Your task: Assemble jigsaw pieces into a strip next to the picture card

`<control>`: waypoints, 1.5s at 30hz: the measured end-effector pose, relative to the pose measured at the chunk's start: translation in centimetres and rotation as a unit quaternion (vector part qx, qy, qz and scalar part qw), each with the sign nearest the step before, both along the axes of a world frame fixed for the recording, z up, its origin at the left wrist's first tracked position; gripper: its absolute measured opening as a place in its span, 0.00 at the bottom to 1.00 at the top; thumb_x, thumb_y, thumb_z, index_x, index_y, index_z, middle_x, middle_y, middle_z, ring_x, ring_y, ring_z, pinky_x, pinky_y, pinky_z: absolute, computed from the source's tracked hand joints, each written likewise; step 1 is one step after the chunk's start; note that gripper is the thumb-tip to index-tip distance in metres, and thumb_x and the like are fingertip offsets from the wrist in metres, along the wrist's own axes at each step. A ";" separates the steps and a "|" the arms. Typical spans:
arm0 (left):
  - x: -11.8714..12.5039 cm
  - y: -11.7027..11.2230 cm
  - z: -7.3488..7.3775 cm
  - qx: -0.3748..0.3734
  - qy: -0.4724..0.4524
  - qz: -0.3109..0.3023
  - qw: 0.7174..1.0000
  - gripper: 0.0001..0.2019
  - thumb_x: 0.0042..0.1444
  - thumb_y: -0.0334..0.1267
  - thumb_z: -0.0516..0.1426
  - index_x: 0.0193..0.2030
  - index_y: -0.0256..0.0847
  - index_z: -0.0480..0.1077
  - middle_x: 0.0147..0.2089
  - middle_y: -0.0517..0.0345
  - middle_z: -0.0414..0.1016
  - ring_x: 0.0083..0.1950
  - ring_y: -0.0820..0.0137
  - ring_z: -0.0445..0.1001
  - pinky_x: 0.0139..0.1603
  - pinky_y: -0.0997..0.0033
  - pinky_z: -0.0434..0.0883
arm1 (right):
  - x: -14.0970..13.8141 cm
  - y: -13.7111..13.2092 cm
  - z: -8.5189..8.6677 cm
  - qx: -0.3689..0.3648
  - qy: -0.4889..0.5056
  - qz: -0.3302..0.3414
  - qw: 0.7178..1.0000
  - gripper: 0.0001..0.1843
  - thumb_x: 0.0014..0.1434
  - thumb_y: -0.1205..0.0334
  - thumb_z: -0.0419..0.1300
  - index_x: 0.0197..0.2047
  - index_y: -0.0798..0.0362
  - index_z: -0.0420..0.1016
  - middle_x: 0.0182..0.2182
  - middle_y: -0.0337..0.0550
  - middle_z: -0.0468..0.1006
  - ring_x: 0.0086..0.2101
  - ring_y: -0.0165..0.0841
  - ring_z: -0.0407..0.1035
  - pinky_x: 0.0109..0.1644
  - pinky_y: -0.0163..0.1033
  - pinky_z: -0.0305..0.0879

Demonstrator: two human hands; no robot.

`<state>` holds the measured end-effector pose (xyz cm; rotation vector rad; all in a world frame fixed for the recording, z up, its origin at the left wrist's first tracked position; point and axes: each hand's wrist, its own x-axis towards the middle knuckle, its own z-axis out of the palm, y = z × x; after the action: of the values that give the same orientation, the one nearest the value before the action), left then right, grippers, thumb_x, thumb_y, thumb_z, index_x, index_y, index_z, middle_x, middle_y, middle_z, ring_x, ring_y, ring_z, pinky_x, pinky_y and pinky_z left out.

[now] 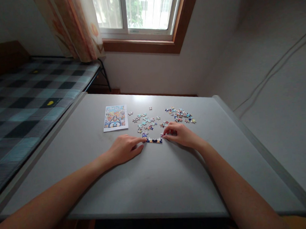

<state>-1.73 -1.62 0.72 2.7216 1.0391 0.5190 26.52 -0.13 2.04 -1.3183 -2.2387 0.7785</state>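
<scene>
A short strip of joined jigsaw pieces [154,141], dark blue with white and yellow, lies on the table. At its left end my left hand [125,146] rests with the index finger stretched onto the pieces and the thumb apart, holding nothing. By the right end, my right hand [179,133] pinches a small puzzle piece [162,135] between thumb and fingertips, which partly cover it. Loose light-blue and mixed pieces [145,122] are scattered just beyond the strip. Past my right hand spreads a denser pile of puzzle pieces [181,114].
A printed picture sheet [115,118] with a cartoon penguin lies left of the pieces on the white table [153,185]. A bed with a checked cover [34,88] stands along the left. Beyond the table are a curtain [73,25] and a window [144,9].
</scene>
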 end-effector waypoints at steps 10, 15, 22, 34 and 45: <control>0.0 0.0 0.0 0.001 -0.005 0.001 1.000 0.14 0.62 0.41 0.53 0.52 0.47 0.75 0.28 0.61 0.77 0.29 0.72 0.72 0.33 0.74 0.63 | 0.1 0.0 0.0 -0.003 0.002 0.002 1.000 0.06 0.57 0.59 0.62 0.34 0.53 0.77 0.32 0.41 0.70 0.31 0.30 0.65 0.35 0.36 0.62; 0.0 0.0 0.1 0.002 -0.003 -0.001 1.000 0.14 0.62 0.41 0.53 0.52 0.47 0.74 0.28 0.61 0.77 0.29 0.72 0.72 0.33 0.74 0.63 | 0.1 0.0 0.1 -0.001 -0.001 0.002 1.000 0.07 0.57 0.59 0.61 0.35 0.53 0.77 0.32 0.41 0.70 0.30 0.29 0.64 0.35 0.36 0.62; 0.0 0.0 0.1 -0.007 -0.003 -0.003 1.000 0.15 0.62 0.41 0.52 0.52 0.46 0.74 0.29 0.60 0.77 0.30 0.72 0.73 0.33 0.74 0.64 | 0.3 0.0 0.0 0.003 0.000 0.003 1.000 0.07 0.57 0.58 0.61 0.34 0.53 0.76 0.32 0.42 0.71 0.31 0.30 0.65 0.36 0.36 0.63; 0.0 0.0 0.0 -0.006 0.001 0.000 1.000 0.15 0.62 0.40 0.53 0.52 0.47 0.74 0.29 0.60 0.77 0.30 0.71 0.73 0.34 0.74 0.64 | 0.3 0.1 0.0 -0.003 0.011 0.000 1.000 0.08 0.56 0.57 0.61 0.34 0.53 0.76 0.31 0.41 0.71 0.31 0.30 0.64 0.35 0.36 0.61; 0.0 -0.1 0.1 -0.014 -0.006 -0.002 1.000 0.15 0.62 0.41 0.52 0.52 0.45 0.75 0.29 0.60 0.77 0.29 0.72 0.72 0.34 0.74 0.65 | 0.7 0.3 0.0 -0.001 0.023 -0.038 0.999 0.10 0.58 0.57 0.56 0.34 0.54 0.75 0.29 0.41 0.74 0.28 0.29 0.63 0.33 0.36 0.60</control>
<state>-1.74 -1.69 0.81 2.6920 1.0307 0.5158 27.25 0.14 2.01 -1.3635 -2.1387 0.7757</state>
